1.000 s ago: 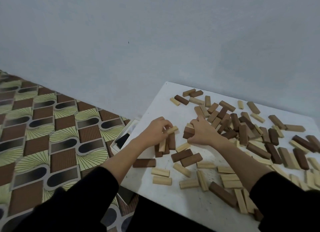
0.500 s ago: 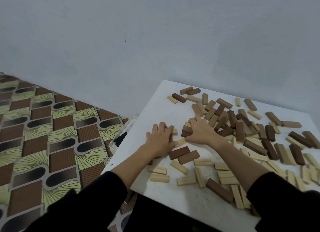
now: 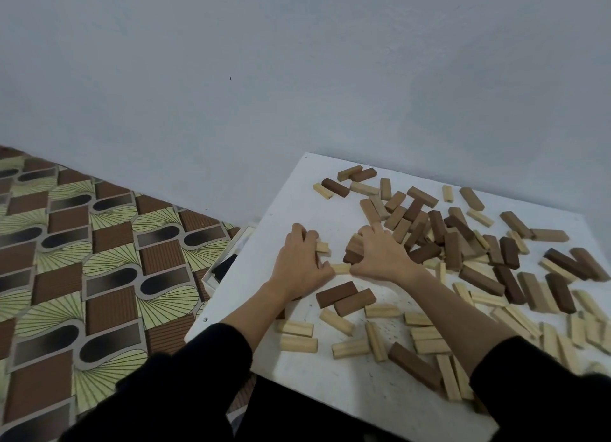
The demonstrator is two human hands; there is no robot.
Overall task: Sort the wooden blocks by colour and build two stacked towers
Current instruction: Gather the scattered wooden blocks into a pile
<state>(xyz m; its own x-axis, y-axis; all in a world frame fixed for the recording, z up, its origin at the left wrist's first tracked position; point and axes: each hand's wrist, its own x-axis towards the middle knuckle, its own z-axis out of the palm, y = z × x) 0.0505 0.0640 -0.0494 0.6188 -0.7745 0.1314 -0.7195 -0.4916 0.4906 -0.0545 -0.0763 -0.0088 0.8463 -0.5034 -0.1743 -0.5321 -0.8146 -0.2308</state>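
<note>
The left hand (image 3: 302, 266) has come down, fingers curled on pale rectangular wooden blocks (image 3: 322, 247); beside it the right hand (image 3: 380, 259) apparently grips dark brown wooden blocks (image 3: 353, 251). Sorting continues; no towers yet.

two hands (image 3: 337, 261), one table (image 3: 291, 207), dozens of blocks (image 3: 453, 253)

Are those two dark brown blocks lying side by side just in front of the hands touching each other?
Touching. The head view shows the darker brown block and the reddish brown block lying flush along their long sides, no table showing between them.
</note>
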